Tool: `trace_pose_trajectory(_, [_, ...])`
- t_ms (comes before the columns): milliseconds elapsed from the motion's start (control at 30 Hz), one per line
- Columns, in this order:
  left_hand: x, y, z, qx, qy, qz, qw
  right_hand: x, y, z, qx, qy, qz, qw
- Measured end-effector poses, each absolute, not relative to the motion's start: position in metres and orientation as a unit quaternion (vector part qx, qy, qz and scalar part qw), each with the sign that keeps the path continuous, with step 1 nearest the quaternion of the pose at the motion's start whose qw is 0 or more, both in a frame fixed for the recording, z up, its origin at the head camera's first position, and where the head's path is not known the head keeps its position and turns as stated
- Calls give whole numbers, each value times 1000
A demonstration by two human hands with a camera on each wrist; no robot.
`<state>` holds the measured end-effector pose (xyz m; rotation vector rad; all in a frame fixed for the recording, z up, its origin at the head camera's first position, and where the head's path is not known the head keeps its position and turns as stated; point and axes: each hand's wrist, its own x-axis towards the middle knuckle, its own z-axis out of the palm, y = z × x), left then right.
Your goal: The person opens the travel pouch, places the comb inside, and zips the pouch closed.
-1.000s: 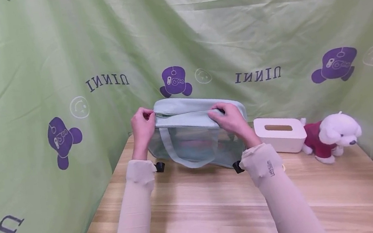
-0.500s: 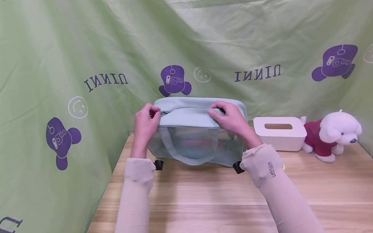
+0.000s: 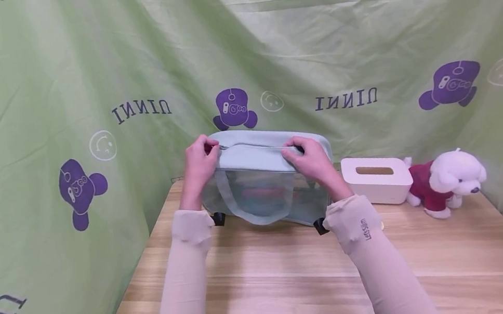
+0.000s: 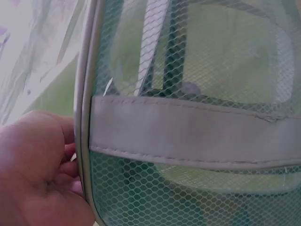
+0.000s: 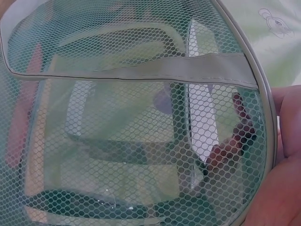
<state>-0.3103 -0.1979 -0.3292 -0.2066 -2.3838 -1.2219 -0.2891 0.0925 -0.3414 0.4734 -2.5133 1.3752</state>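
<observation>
A pale blue-green zip bag (image 3: 256, 159) with see-through mesh sides stands on the table, its strap handle (image 3: 259, 220) hanging down the front. At the left end of the top zipper (image 3: 257, 147), my left hand (image 3: 199, 164) pinches the zipper pull, which the fingers mostly hide. My right hand (image 3: 312, 159) grips the top edge near the right end, thumb on the front. Through the mesh shows something pink (image 3: 267, 193). The left wrist view has the left hand (image 4: 35, 172) beside the piped edge; in the right wrist view, the right hand (image 5: 282, 188) lies against the bag's edge.
Right of the bag stands a white tissue box (image 3: 377, 183) with a slot on top. Beside it sits a white plush dog (image 3: 456, 176) in a red shirt. Black clips (image 3: 320, 226) show at the wrists. A green printed curtain (image 3: 238, 48) hangs behind the wooden table (image 3: 291, 288).
My left hand has moved right along the zipper, and the gap at its left end has closed up. The right hand has stayed on the top edge.
</observation>
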Motion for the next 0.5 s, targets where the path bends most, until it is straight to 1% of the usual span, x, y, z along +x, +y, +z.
trace_pose_trajectory(100, [-312,-196,-329,-104,-872,-418,233,-288,92,-341,159,-861,469,120])
trace_pose_trajectory(200, [-312,-193,-327,-110,-864,-427,243,-288,92,-340,160,-861,469,116])
trace_pose_trajectory(333, [-309,-185,-324,-117,-853,-449,239,-288,91,-341,165,-862,468,106])
trace_pose_trajectory(500, [-308,-167,-325,-154,-848,-446,242,-288,90,-341,165,-861,469,110])
